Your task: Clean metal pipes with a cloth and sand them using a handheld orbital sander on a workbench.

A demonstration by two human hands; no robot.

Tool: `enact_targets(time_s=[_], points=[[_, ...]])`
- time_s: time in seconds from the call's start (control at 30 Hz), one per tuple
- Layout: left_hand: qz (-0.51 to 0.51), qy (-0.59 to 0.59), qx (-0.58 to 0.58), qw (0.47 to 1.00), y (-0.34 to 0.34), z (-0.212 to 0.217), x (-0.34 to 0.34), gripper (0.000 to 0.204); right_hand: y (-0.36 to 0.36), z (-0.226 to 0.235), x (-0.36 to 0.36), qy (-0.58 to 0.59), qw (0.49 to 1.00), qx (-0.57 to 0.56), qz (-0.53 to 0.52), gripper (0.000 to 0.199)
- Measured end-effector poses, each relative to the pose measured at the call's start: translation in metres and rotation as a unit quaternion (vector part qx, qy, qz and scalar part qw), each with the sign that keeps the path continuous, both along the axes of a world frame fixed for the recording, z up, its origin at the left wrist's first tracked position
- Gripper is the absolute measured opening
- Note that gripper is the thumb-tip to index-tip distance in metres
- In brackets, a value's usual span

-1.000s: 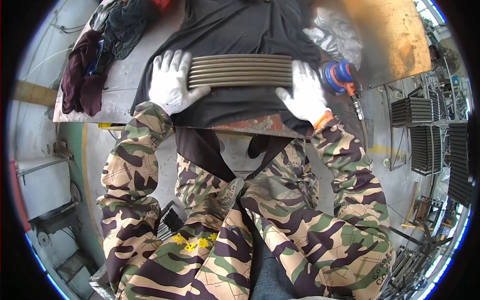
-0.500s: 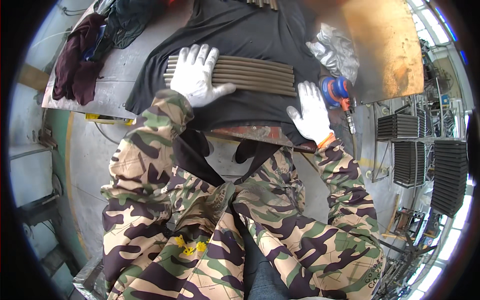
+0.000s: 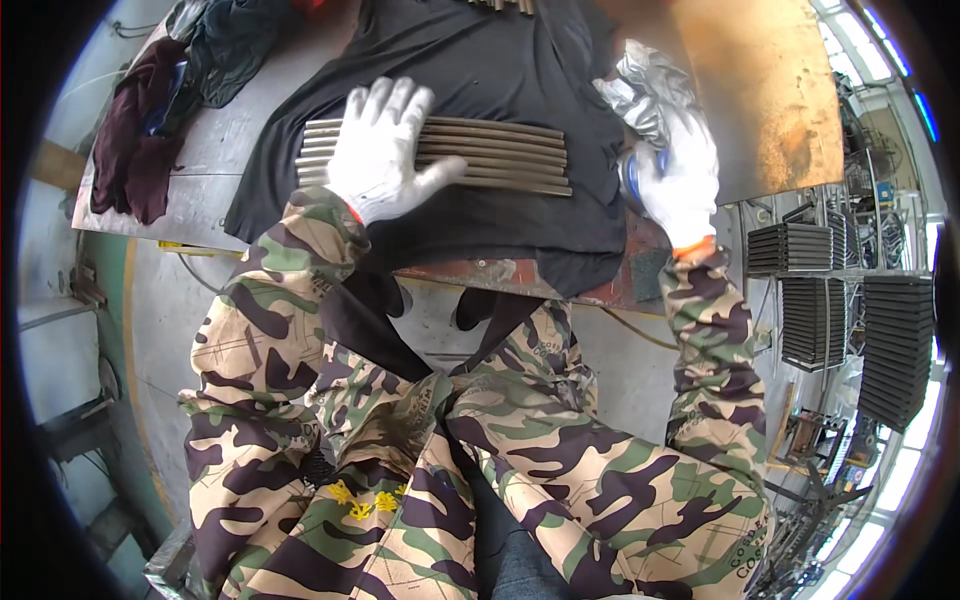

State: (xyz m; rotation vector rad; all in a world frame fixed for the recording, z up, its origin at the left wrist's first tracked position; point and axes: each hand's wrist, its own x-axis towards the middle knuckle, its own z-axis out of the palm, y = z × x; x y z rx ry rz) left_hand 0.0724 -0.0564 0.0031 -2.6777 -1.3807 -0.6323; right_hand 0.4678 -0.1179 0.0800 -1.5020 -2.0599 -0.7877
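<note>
My left hand point(image 3: 380, 160), in a white glove, lies with fingers spread across the left part of a row of metal rods point(image 3: 505, 158). The rods rest side by side on a black cloth point(image 3: 470, 235), and the palm hides part of them. Right of the cloth, my gloved right hand point(image 3: 685, 185) is wrapped over the top of a blue air sander point(image 3: 630, 178). Only a blue edge of the sander shows past the thumb; its hose end is hidden. Touching the fingertips' side is a crumpled silvery-grey cloth point(image 3: 640, 85).
Dark garments point(image 3: 135, 150) lie on the table's left side. More rods point(image 3: 500, 5) sit at the far edge. A brown board point(image 3: 780, 100) covers the table's right side. Racks with stacked dark parts point(image 3: 810, 320) stand at right. A hose point(image 3: 640, 330) hangs below the table edge.
My right hand has moved right from the cloth's edge onto the sander and closed over it. My left hand stays spread on the rods. The whole view has shifted slightly.
</note>
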Motion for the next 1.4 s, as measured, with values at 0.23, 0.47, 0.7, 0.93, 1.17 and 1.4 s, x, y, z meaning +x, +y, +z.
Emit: enact_targets(time_s=[0.23, 0.47, 0.7, 0.93, 1.17, 1.4], points=[[0.061, -0.167, -0.136, 0.975, 0.022, -0.013, -0.072, 0.065, 0.015, -0.07, -0.058, 0.488, 0.82, -0.145, 0.26, 0.046], [-0.04, -0.304, -0.186, 0.934, 0.022, -0.024, -0.085, 0.052, 0.018, -0.107, -0.068, 0.507, 0.807, -0.186, 0.24, 0.053], [0.013, -0.04, -0.005, 0.999, 0.012, -0.014, -0.064, 0.054, 0.011, -0.067, -0.078, 0.584, 0.74, -0.267, 0.202, 0.051], [0.002, -0.02, 0.036, 0.999, 0.014, -0.018, -0.065, 0.054, -0.003, 0.005, 0.011, 0.085, 0.98, -0.155, -0.092, 0.052], [0.015, 0.057, 0.116, 0.991, 0.011, -0.001, -0.038, 0.052, 0.002, -0.013, 0.05, 0.016, 0.947, -0.274, -0.167, 0.055], [0.049, -0.004, 0.046, 0.998, 0.005, -0.021, 0.01, 0.062, -0.017, 0.051, 0.033, 0.045, 0.957, -0.243, -0.149, 0.048]])
